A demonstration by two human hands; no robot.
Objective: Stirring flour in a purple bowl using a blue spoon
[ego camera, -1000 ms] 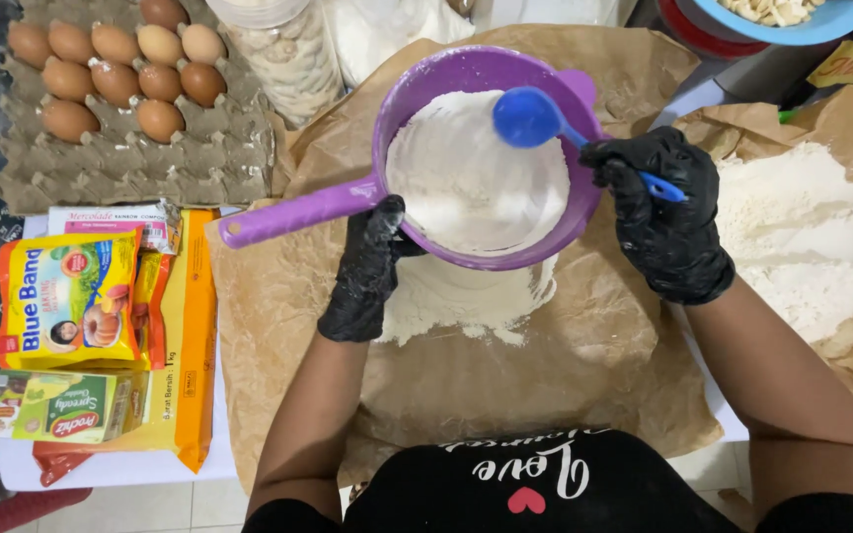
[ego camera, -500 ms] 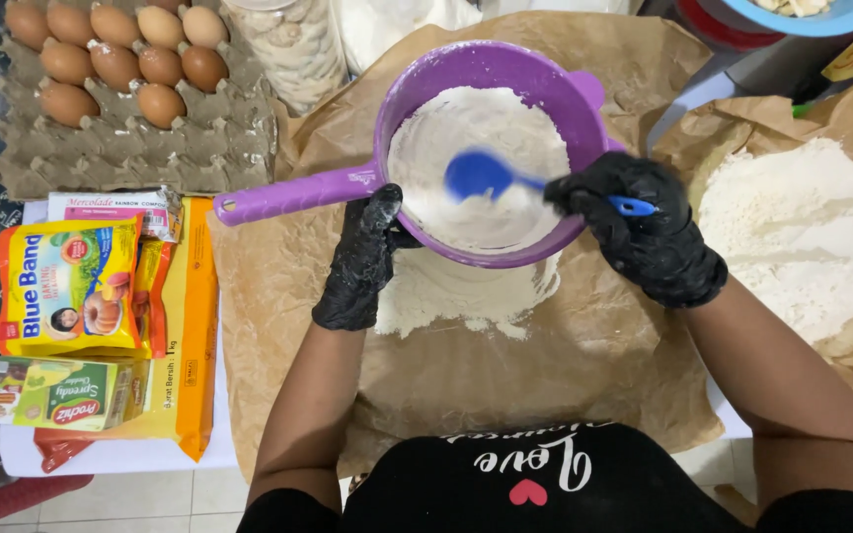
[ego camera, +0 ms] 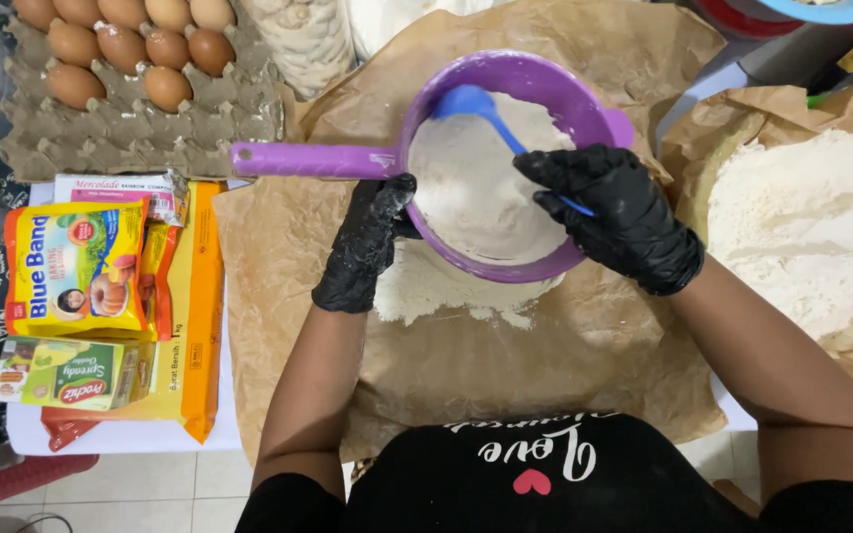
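Right hand (ego camera: 624, 217): fingers closed on blue spoon (ego camera: 476, 107), bowl in flour (ego camera: 476, 188). Left hand (ego camera: 362, 247): clamped on purple sieve (ego camera: 505, 69) rim, above brown paper (ego camera: 545, 355). Best practice: stir lightly, sieve level over paper.

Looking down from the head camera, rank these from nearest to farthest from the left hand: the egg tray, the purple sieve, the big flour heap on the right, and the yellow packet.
1. Purple sieve: the left hand grips its near rim.
2. Yellow packet: off to the left.
3. Egg tray: far left corner, slightly farther.
4. Big flour heap: far right, past the right hand.
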